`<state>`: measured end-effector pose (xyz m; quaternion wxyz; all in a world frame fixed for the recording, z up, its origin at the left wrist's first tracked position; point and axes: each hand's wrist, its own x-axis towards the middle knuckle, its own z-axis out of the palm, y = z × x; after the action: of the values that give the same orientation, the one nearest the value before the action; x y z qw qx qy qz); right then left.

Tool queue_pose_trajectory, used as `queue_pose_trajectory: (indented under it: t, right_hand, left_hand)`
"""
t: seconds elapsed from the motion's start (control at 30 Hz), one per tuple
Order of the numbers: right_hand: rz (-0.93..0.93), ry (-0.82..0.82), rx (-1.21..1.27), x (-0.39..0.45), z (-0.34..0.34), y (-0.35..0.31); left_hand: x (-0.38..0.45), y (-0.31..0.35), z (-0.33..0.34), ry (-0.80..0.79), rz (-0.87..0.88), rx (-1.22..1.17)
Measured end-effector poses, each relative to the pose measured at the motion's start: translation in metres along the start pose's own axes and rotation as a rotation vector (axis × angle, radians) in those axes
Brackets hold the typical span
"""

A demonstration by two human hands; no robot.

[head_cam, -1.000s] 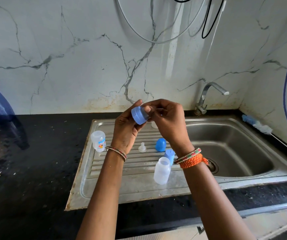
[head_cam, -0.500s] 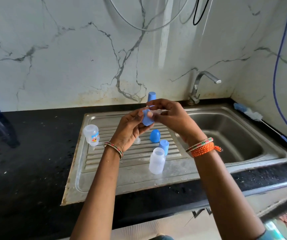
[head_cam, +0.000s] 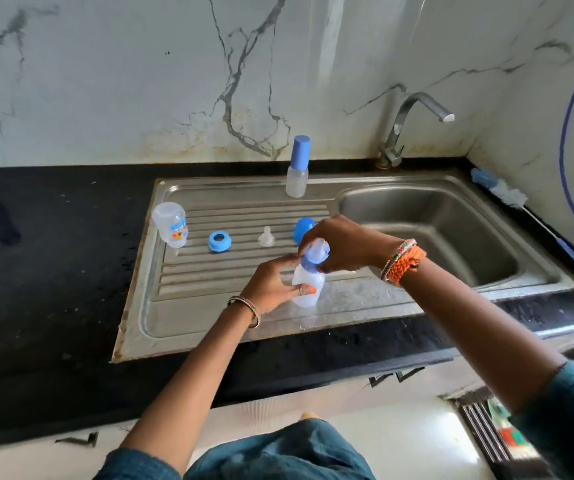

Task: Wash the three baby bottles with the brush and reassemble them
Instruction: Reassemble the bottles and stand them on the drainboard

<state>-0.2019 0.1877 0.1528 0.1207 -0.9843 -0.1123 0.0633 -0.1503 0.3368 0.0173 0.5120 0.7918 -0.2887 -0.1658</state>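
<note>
On the steel drainboard [head_cam: 209, 306] stands a cloudy white bottle [head_cam: 308, 284]. My left hand [head_cam: 273, 285] grips its body. My right hand [head_cam: 342, 245] grips the blue ring with its teat [head_cam: 315, 256] on the bottle's neck. A capped bottle [head_cam: 297, 168] stands upright at the drainboard's back edge. A clear bottle with a printed label [head_cam: 171, 225] stands open at the left. Between them lie a blue ring [head_cam: 219, 241], a clear teat [head_cam: 266, 236] and a blue cap [head_cam: 303, 228]. The bottle brush [head_cam: 521, 209] lies along the right wall beside the basin.
The sink basin [head_cam: 434, 233] is at the right under the tap [head_cam: 413, 126]. Black countertop [head_cam: 53, 271] surrounds the sink. A blue hose [head_cam: 564, 133] hangs down the right wall. A dark blue object sits at the far left edge.
My hands have come down from chest height to the drainboard, and the blue ring with teat now sits on the white bottle. The view has tilted downward.
</note>
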Motion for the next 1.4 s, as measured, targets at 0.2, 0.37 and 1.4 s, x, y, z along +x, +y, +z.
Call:
queue_pose_trajectory:
  t: [0.2, 0.37, 1.4]
  right_hand:
    - [0.025, -0.041, -0.035, 0.008, 0.01, 0.001]
    - [0.12, 0.001, -0.233, 0.011, 0.017, -0.003]
    - [-0.012, -0.021, -0.051, -0.003, 0.025, 0.015]
  left_hand:
    - [-0.001, -0.002, 0.003, 0.048, -0.008, -0.066]
    - [-0.003, -0.002, 0.005, 0.06, 0.016, -0.105]
    - [-0.001, -0.005, 0.006, 0.061, -0.024, -0.098]
